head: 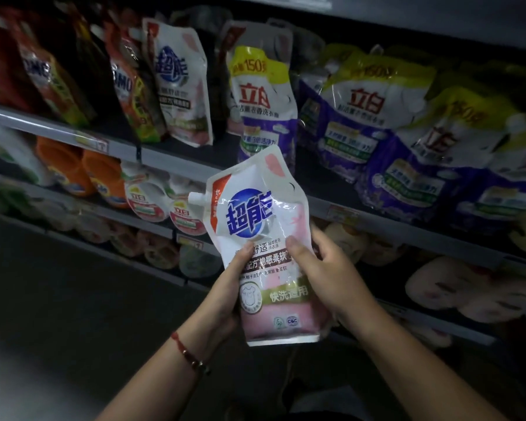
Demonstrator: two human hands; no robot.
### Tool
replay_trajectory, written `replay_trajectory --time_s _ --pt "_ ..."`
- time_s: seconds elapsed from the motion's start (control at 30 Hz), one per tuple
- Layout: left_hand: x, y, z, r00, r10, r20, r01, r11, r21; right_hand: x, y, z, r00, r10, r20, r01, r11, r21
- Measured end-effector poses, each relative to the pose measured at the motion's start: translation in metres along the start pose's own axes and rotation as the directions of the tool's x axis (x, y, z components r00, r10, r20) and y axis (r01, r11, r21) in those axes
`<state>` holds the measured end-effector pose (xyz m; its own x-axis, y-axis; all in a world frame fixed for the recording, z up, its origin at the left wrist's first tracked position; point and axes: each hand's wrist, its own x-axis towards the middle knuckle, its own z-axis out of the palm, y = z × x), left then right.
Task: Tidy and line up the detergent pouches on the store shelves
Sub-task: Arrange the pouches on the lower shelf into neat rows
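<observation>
A white and pink detergent pouch (pixel 261 238) with a blue round logo and a white spout cap is held upright in front of the shelves. My left hand (pixel 225 296) grips its lower left side, thumb on the front. My right hand (pixel 325 268) grips its right side, thumb pressed on the label. A matching white and pink pouch (pixel 179 83) stands on the upper shelf (pixel 176 161), leaning left. To its right stand purple and yellow pouches (pixel 264 104), several of them slumped (pixel 407 147).
Red and orange pouches (pixel 128 86) lean at the upper shelf's left. Orange bottles (pixel 82 168) and small white pouches (pixel 146 199) fill the shelf below. Pale pouches (pixel 456 287) lie on the lower right shelf. Dark floor (pixel 58 314) spreads at the lower left.
</observation>
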<state>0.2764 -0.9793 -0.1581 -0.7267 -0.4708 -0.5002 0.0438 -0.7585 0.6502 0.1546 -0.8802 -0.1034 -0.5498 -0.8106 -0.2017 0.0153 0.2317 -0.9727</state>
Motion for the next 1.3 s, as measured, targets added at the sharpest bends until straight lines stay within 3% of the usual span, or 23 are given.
replay_trajectory --time_s 0.27,0.57,0.9,1.07,1.3 --pt "-0.011 0.02 -0.006 0.997 0.071 -0.01 -0.071 0.994 -0.085 0.011 -0.008 0.005 0.999 -0.036 0.041 0.037 0.999 -0.017" --pt "-0.005 0.05 -0.024 0.942 0.236 -0.24 -0.203 0.967 0.154 0.046 0.008 0.004 1.0 0.006 -0.009 -0.007 0.99 -0.144" --pt "0.009 0.082 -0.049 0.875 0.342 -0.342 -0.264 0.93 0.255 0.128 -0.014 -0.006 0.973 0.089 -0.212 -0.053 0.984 0.169" --pt "0.019 0.091 -0.064 0.84 0.373 -0.393 -0.305 0.925 0.226 0.181 -0.018 -0.005 0.947 0.039 -0.318 0.036 0.974 0.226" --pt "0.017 0.108 -0.085 0.853 0.349 -0.388 -0.271 0.931 0.243 0.209 -0.024 0.017 0.9 -0.004 -0.435 0.152 0.941 0.304"
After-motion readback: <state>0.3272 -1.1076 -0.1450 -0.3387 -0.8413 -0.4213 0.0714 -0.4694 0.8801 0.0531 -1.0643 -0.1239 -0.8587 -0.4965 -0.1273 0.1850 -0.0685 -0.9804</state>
